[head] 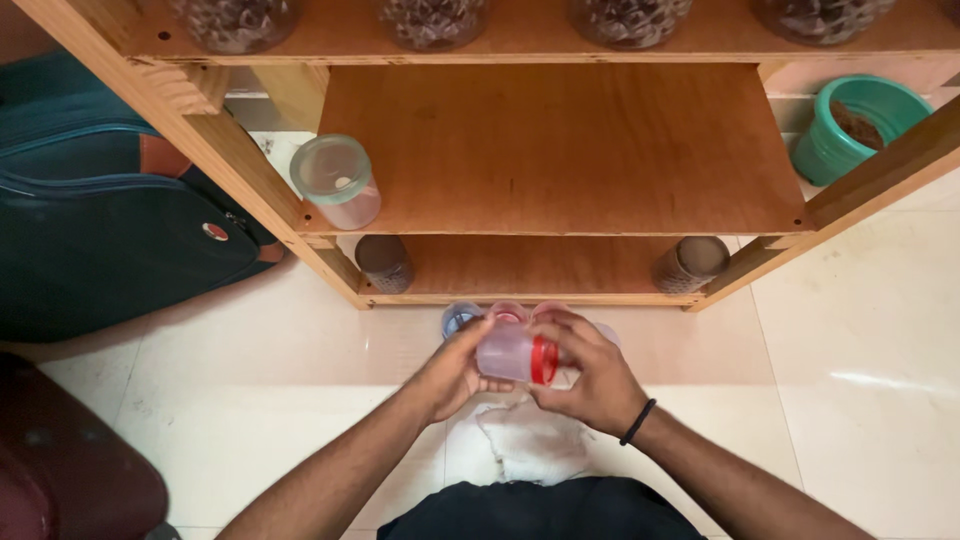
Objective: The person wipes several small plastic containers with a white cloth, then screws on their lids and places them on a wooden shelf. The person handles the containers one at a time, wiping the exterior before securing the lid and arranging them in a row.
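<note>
In the lower middle of the frame, the left hand grips the see-through body of a small plastic jar, and the right hand wraps around its red lid. The jar lies sideways in the air above a white cloth. It looks light, hard and smooth, so it may be a bit slippery. The round body is a good place to hold. More little jars sit behind it on the shiny floor, below a wooden shelf.
</note>
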